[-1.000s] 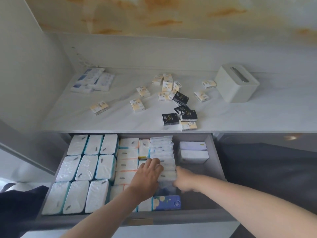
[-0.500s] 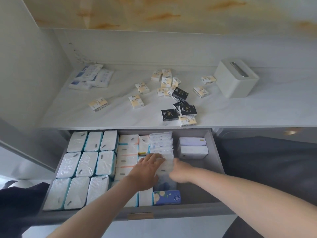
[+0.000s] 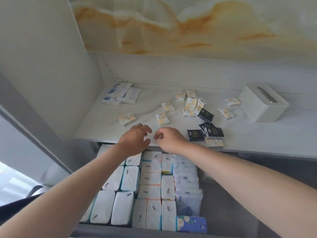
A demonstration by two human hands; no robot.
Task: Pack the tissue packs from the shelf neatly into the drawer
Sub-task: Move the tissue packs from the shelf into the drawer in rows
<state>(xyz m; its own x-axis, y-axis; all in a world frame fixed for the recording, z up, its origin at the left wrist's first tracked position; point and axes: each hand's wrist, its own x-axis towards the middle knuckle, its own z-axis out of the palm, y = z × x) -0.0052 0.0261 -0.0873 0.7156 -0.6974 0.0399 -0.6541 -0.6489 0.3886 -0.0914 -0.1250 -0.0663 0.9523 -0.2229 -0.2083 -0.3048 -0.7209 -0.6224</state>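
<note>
both hands have come up out of the drawer [image 3: 226, 213] to the front edge of the shelf [image 3: 103, 130]. the left hand [image 3: 135, 139] has loose, spread fingers and holds nothing. the right hand [image 3: 169, 138] has its fingers curled in, and i cannot tell if it holds anything. small tissue packs [image 3: 162, 119] lie scattered on the shelf just past the hands. more sit in neat rows in the drawer.

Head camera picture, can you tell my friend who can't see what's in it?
Two bare hands, left hand and right hand, hover over the front edge of a white shelf scattered with small tissue packs. Below, an open drawer holds neat rows of white packs, with grey floor showing at right.
</note>
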